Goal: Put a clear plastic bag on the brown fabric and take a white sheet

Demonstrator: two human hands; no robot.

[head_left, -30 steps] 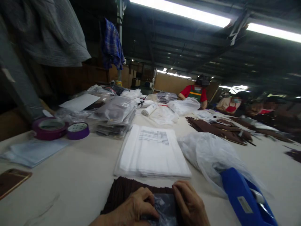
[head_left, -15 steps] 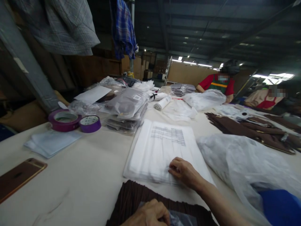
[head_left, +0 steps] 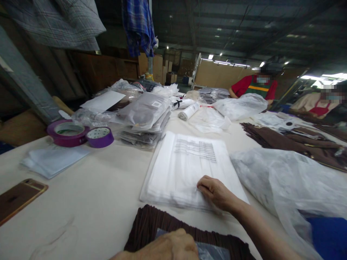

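Observation:
A stack of white, translucent plastic bags point(head_left: 179, 173) with printed lines of text lies flat in front of me. At its near right part, my right hand point(head_left: 215, 192) is closed, thumb and fingertips pinched together on the top bag. Closer to me is a folded dark brown pleated garment point(head_left: 146, 220), with a clear plastic piece point(head_left: 213, 251) on top of it. Over that garment my left hand point(head_left: 170, 247) rests with its fingers curled; the fingertips are hidden below the knuckles, and what they hold cannot be seen.
Left are a phone point(head_left: 23, 198), pale sheets point(head_left: 54, 160), purple tape rolls point(head_left: 100, 137) and a pile of bagged garments point(head_left: 146, 112). A large plastic bag point(head_left: 284, 180) and brown garments point(head_left: 292, 144) lie right. A person in red sleeves point(head_left: 255, 86) stands across the table.
The view has tilted and shifted slightly. My right hand stays pinched on the top bag, and my left hand stays curled over the brown garment.

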